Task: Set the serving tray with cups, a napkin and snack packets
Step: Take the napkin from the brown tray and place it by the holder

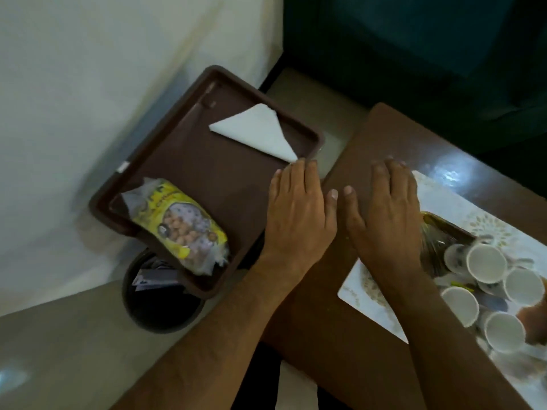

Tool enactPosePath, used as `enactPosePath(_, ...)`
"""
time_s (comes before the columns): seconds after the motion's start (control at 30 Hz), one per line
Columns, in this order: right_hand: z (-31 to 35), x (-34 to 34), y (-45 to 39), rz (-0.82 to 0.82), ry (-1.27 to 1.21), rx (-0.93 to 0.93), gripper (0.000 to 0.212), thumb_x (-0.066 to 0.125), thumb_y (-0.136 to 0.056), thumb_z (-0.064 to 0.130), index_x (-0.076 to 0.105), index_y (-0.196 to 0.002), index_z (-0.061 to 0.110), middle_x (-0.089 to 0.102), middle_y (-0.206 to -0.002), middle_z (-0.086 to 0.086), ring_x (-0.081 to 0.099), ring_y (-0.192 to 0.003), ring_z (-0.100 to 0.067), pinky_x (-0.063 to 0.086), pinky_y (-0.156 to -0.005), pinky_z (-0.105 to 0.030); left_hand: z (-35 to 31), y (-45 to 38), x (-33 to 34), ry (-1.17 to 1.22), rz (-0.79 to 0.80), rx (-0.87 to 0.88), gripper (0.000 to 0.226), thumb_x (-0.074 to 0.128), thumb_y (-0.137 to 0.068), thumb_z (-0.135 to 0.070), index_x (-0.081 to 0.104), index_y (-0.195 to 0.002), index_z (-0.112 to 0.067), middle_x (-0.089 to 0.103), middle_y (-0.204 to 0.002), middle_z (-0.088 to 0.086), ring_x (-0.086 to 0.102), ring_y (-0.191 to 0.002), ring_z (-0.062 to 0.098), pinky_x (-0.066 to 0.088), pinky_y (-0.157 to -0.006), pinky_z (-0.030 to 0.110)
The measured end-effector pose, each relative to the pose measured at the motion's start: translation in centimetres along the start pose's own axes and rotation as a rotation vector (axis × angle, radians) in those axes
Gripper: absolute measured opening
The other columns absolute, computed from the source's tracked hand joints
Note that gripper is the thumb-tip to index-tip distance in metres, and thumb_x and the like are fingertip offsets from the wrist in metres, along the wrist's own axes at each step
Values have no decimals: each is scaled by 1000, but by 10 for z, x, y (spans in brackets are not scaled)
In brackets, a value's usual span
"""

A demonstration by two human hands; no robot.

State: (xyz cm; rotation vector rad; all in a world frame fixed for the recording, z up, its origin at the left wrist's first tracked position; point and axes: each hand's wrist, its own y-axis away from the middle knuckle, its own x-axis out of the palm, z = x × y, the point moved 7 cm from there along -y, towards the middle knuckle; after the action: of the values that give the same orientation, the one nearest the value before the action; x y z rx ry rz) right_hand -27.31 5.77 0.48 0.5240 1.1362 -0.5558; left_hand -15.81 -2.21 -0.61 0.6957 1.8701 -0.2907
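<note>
A brown serving tray [177, 161] sits at the left, overhanging a bin. On it lie a folded white napkin [257, 131] at the far end and a yellow snack packet [183, 223] at the near end. My left hand [299, 211] lies flat, fingers apart, over the tray's right edge, holding nothing. My right hand [384, 211] rests flat on the brown table [355, 149], also with nothing in it. Several white paper cups [485, 261] lie in a heap at the right, beside a second packet [435, 241] partly hidden by my right hand.
A dark round bin [159, 303] with paper scraps stands under the tray's near corner. A patterned white mat [444, 196] covers the table's right part. A white wall is at the left and a dark green seat behind.
</note>
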Motion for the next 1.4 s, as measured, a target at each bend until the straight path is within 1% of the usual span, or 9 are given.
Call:
enactPosePath(0.33, 104, 57, -43, 114, -36, -138, 50, 56, -105, 34, 50, -146, 5, 51, -150, -14, 45, -140, -27, 40, -116, -39, 100, -34, -28, 88, -83, -188, 52, 48, -107, -35, 48, -147, -3, 55, -148, 16, 52, -138, 28, 43, -118, 43)
enactPosePath(0.5, 124, 72, -72, 121, -50, -125, 40, 59, -103, 30, 59, -134, 5, 61, -135, -15, 55, -125, -30, 46, -107, -42, 122, -59, -20, 86, -71, -173, 49, 50, -106, -34, 50, -145, -4, 58, -143, 15, 56, -133, 28, 48, -112, 41)
enactPosePath(0.8, 128, 102, -105, 211, -55, 87, 46, 62, -103, 32, 53, -142, 11, 58, -141, -9, 57, -126, -23, 44, -108, -32, 132, -81, 1, 196, -42, -221, 42, 50, -106, -32, 51, -141, -9, 55, -140, 9, 54, -127, 20, 52, -102, 33)
enactPosePath(0.9, 124, 107, -107, 188, -102, 127, 49, 69, -97, 27, 54, -140, 10, 58, -139, -10, 57, -125, -24, 40, -98, -24, 136, -82, 0, 269, -50, -252, 38, 52, -106, -27, 54, -140, -8, 52, -142, 9, 52, -126, 18, 52, -101, 30)
enactPosePath(0.97, 123, 110, -108, 176, -164, 167, 50, 73, -93, 23, 55, -137, 9, 62, -136, -9, 59, -124, -25, 43, -100, -26, 141, -83, -3, 344, -61, -296, 37, 55, -106, -23, 55, -140, -9, 50, -142, 7, 52, -126, 14, 52, -99, 27)
enactPosePath(1.07, 125, 115, -109, 205, -244, 208, 57, 78, -86, 20, 55, -136, 8, 65, -133, -9, 61, -124, -29, 57, -101, -42, 150, -85, -7, 451, -70, -396, 38, 60, -104, -20, 55, -140, -12, 49, -143, 2, 56, -122, 11, 50, -87, 16)
enactPosePath(1.17, 127, 118, -108, 251, -290, 254, 57, 79, -86, 18, 56, -138, 9, 65, -137, -7, 61, -127, -26, 57, -103, -41, 160, -86, -6, 592, -105, -513, 43, 66, -100, -16, 54, -141, -15, 52, -141, 1, 63, -111, 12, 48, -74, 10)
enactPosePath(1.3, 125, 118, -108, 268, -350, 286, 51, 76, -90, 16, 60, -138, 7, 66, -137, -6, 64, -123, -21, 53, -98, -29, 177, -87, -2, 818, -187, -728, 53, 71, -94, -11, 50, -142, -16, 59, -133, -1, 63, -94, 5, 51, -74, 13)
enactPosePath(1.4, 121, 121, -106, 285, -432, 367, 50, 78, -89, 16, 62, -136, 8, 67, -131, -6, 65, -119, -21, 57, -99, -34, 186, -86, 10, 1002, -179, -884, 56, 74, -91, -12, 49, -142, -16, 62, -123, -2, 66, -108, 14, 60, -95, 36)
